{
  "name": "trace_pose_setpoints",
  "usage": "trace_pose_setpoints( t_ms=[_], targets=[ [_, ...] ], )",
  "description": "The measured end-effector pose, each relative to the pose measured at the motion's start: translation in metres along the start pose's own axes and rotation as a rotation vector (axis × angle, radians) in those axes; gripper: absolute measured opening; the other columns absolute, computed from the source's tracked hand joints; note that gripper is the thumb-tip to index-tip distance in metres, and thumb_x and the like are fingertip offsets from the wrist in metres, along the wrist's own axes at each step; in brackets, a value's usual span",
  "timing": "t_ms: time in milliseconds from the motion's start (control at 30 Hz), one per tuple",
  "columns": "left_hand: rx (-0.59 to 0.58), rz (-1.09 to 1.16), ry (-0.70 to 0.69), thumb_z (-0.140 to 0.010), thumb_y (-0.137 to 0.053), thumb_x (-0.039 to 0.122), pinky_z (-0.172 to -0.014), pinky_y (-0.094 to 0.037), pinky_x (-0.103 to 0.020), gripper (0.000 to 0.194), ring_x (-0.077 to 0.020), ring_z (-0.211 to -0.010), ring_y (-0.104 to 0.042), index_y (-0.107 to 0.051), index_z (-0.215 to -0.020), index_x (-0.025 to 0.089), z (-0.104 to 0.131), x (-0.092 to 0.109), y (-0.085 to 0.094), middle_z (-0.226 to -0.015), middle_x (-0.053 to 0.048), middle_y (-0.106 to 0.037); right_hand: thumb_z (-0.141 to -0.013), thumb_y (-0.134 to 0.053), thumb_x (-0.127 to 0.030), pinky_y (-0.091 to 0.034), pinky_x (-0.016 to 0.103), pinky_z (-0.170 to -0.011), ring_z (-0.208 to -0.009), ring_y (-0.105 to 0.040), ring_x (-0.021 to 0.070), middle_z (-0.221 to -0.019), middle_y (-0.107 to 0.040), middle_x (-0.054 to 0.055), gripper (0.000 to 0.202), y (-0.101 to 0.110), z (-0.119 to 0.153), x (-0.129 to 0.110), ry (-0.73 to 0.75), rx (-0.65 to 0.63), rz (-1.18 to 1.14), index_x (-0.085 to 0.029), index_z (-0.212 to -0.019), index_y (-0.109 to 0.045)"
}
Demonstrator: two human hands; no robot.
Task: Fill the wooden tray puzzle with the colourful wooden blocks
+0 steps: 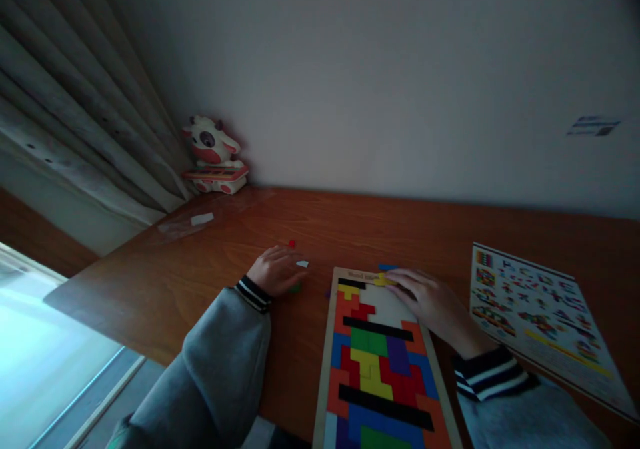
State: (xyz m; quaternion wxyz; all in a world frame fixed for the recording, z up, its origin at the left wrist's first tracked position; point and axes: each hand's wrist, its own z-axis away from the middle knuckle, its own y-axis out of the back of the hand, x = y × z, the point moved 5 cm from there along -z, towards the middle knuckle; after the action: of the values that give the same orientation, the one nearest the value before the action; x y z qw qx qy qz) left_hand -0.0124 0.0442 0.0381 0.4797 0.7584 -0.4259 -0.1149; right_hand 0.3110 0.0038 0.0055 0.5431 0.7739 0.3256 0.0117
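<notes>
A wooden puzzle board lies on the table, with coloured block pieces fitted over most of it and a pale unfilled area near its far end. At that far edge my right hand pinches a small yellow puzzle piece between thumb and fingers. Just behind it sits a blue piece, partly covered. To the left of the board my left hand rests on the tabletop, fingers loosely stretched out. Around it are a small red piece, a white piece and a mostly hidden green piece.
A printed pattern sheet lies right of the board. At the back left stands a cow toy with a keyboard, beside a curtain. Clear plastic with a white label lies before it. A wall bounds the table behind.
</notes>
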Motion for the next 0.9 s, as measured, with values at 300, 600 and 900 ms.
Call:
trace_pose_setpoints(
  t_ms=[300, 600, 900],
  targets=[
    [-0.326, -0.154, 0.242, -0.064, -0.067, 0.077, -0.115, -0.019, -0.063, 0.114, -0.0434, -0.145, -0.017, -0.027, -0.152, 0.019, 0.031, -0.034, -0.013, -0.159, -0.020, -0.020, -0.095, -0.050, -0.034, -0.056, 0.047, -0.093, -0.103, -0.069, 0.0256, -0.119, -0.070, 0.006, 0.026, -0.003, 0.000, 0.003, 0.021, 0.010, -0.006, -0.026, -0.104, -0.073],
    [-0.237, -0.040, 0.053, -0.085, -0.056, 0.064, -0.118, -0.011, -0.060, 0.074, -0.0356, -0.145, -0.024, -0.041, -0.145, 0.024, -0.008, 0.023, -0.040, -0.156, -0.014, -0.031, -0.094, -0.052, -0.034, -0.058, 0.045, -0.093, -0.105, -0.070, 0.0257, -0.120, -0.071, 0.004, 0.024, 0.002, 0.006, 0.023, -0.043, -0.027, -0.071, -0.027, -0.105, -0.071],
    [-0.220, -0.146, 0.313, -0.075, -0.055, 0.078, -0.111, -0.002, -0.073, 0.092, -0.0466, -0.143, -0.019, -0.040, -0.147, 0.022, -0.002, 0.003, -0.048, -0.157, -0.019, -0.026, -0.093, -0.052, -0.038, -0.052, 0.046, -0.102, -0.113, -0.066, 0.0260, -0.126, -0.068, 0.004, 0.026, 0.012, 0.022, 0.047, -0.119, -0.079, -0.108, -0.027, -0.108, -0.071]
  ],
)
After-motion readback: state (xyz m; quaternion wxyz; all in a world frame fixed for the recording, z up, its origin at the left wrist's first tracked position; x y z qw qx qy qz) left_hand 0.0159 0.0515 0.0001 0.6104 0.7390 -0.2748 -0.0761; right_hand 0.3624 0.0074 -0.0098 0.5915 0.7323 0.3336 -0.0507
